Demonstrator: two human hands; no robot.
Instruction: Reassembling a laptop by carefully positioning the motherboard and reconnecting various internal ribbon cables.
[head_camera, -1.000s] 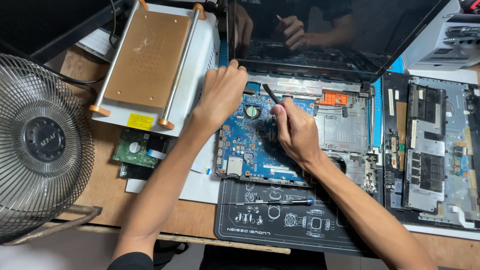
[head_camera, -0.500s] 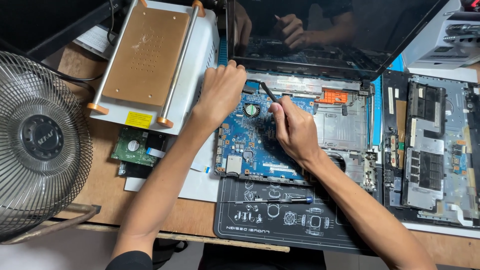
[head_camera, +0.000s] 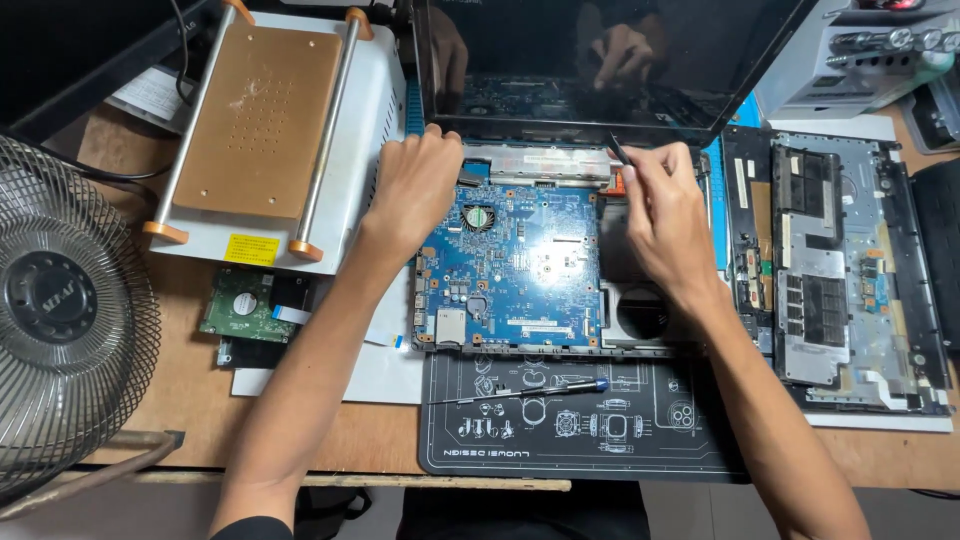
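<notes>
One head-worn view looks steeply down, close over the worktop, facing the far laptop screen.

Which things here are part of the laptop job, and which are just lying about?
In use: left hand, right hand holding thin tool, blue motherboard, laptop screen.
Lying about: fan, hard drive, screwdriver, heating plate.

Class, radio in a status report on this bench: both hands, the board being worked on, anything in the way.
Left hand flat on blue motherboard, upper left corner. Right hand pinching thin dark tool near the hinge. Screwdriver lying loose on the mat, clear of both.
</notes>
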